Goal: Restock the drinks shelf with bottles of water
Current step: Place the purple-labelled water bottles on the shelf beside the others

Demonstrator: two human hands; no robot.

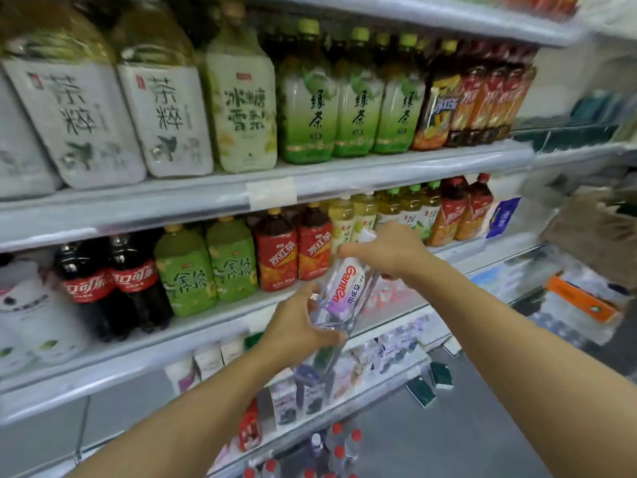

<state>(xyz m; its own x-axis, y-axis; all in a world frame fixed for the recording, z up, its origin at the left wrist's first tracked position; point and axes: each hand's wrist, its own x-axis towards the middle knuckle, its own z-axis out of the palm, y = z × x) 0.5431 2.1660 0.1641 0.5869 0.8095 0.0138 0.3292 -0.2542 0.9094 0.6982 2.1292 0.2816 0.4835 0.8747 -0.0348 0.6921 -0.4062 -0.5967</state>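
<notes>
1. Up front in the head view, both bare arms reach forward toward the drinks shelf [220, 334], and the two hands share one clear water bottle [339, 294] with a white and purple label.
2. The left hand [300, 326] cups the bottle's lower end, fingers curled closed around the clear plastic.
3. The right hand [386, 250] grips the upper end near the cap, fingers wrapped over it from above, wrist bent down.
4. The bottle is tilted, cap end up and to the right, held in the air just in front of the shelf edge, not resting on it.
5. Behind it on that shelf stand red tea bottles [293, 246], green tea bottles [206, 267] and cola bottles [110, 281], filling the row to the left.
6. The shelf above carries large tea bottles [241, 101].
7. Low down near the floor, red-capped bottles [339, 453] stand together, partly blurred.
</notes>
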